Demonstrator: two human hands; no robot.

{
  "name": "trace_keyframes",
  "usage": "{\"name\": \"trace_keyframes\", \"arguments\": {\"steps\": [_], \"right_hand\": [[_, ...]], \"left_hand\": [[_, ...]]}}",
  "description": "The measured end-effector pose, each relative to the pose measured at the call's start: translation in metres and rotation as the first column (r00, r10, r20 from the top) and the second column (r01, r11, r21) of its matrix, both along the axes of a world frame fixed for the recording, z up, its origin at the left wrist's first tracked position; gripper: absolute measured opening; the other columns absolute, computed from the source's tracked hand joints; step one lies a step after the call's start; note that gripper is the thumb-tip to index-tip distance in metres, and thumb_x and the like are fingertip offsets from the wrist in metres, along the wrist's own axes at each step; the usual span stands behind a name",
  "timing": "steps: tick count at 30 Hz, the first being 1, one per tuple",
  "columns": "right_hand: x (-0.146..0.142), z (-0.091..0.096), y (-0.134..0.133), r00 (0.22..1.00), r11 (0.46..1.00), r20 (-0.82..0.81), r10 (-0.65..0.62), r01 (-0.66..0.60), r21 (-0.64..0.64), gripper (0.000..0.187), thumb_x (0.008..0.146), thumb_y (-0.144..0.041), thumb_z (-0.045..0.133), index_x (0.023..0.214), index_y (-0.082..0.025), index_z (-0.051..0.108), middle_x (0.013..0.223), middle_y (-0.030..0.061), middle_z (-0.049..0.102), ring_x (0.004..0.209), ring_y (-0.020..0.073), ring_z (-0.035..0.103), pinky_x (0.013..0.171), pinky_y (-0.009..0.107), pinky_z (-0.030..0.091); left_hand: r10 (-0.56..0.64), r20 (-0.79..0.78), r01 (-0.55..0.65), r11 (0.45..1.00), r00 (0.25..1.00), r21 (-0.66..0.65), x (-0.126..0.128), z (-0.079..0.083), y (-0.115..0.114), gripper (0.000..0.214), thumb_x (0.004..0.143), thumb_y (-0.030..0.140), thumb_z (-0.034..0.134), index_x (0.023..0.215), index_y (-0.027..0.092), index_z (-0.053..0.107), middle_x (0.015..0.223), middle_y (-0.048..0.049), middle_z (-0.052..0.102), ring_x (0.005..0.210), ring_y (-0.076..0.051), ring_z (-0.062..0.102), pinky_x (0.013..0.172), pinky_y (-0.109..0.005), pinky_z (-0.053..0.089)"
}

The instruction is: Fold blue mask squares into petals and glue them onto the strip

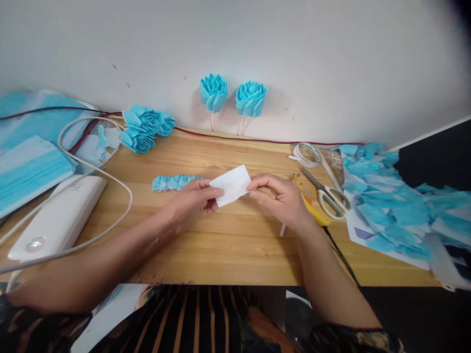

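Between my two hands, above the middle of the wooden table (pixel 206 250), a small white rectangular piece (pixel 232 185) is held at a slant; whether it is paper or cloth I cannot tell. My left hand (pixel 200 195) pinches its left end, thumb on top. At its right edge, the fingertips of my right hand (pixel 277 196) are closed on it. A row of folded light-blue pieces (pixel 172 182) lies just behind my left hand. Close beside my right wrist is a yellow glue gun (pixel 315 213), partly hidden by the hand.
Scissors (pixel 329 196) and a roll of white tape (pixel 307 154) lie to the right, near a heap of blue pieces (pixel 382 201). Two blue flowers on sticks (pixel 214 93) lean on the wall. More blue flowers (pixel 145 128), a white device (pixel 59 215) and a looping cable (pixel 127 189) occupy the left.
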State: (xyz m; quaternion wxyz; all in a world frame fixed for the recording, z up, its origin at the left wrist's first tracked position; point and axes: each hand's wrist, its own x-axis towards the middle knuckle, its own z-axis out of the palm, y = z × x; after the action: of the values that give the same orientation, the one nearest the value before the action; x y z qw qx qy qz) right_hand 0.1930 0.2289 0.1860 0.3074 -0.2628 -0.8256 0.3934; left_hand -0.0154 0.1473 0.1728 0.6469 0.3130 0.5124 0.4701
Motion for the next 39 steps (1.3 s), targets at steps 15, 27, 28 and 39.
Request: {"name": "trace_keyframes", "arguments": {"steps": [15,27,28,39], "right_hand": [[-0.006,-0.006,-0.004,0.997,0.996,-0.006,-0.079,0.078,-0.049,0.003,0.086,-0.025,0.066,0.088,-0.023,0.067,0.084,-0.0003,0.072,0.077,0.0154,0.065,0.072,0.030,0.051],[-0.007,-0.009,-0.006,0.994,0.988,-0.052,-0.096,0.089,-0.123,0.005,0.087,-0.025,0.065,0.091,-0.023,0.065,0.087,0.0006,0.071,0.078,0.0150,0.065,0.074,0.030,0.051],[-0.007,-0.009,-0.006,0.994,0.987,-0.056,-0.095,0.087,-0.133,0.006,0.087,-0.024,0.065,0.092,-0.023,0.065,0.087,0.0005,0.070,0.078,0.0148,0.065,0.073,0.030,0.051],[-0.010,-0.007,-0.006,0.989,0.930,-0.147,0.006,-0.059,-0.362,0.059,0.089,-0.038,0.065,0.141,-0.028,0.040,0.095,0.0020,0.070,0.088,0.0181,0.066,0.086,0.037,0.052]], "left_hand": [[-0.069,-0.373,0.148,0.971,0.925,0.187,-0.001,0.016,-0.003,0.038,0.080,0.053,0.060,0.063,0.019,0.059,0.055,0.0012,0.049,0.055,-0.013,0.045,0.055,-0.026,0.036],[-0.037,-0.327,0.106,0.975,0.944,0.194,0.005,0.009,-0.005,0.038,0.073,0.034,0.071,0.105,0.016,0.066,0.081,-0.0014,0.066,0.073,-0.016,0.056,0.067,-0.028,0.042],[-0.033,-0.342,0.105,0.975,0.939,0.195,0.005,0.010,-0.005,0.035,0.073,0.034,0.070,0.103,0.016,0.066,0.076,0.0001,0.063,0.068,-0.015,0.053,0.063,-0.026,0.040],[-0.002,-0.364,0.088,0.971,0.932,0.220,0.001,0.006,-0.004,0.025,0.074,0.029,0.067,0.096,0.016,0.066,0.068,0.0032,0.056,0.062,-0.012,0.048,0.058,-0.024,0.036]]}}
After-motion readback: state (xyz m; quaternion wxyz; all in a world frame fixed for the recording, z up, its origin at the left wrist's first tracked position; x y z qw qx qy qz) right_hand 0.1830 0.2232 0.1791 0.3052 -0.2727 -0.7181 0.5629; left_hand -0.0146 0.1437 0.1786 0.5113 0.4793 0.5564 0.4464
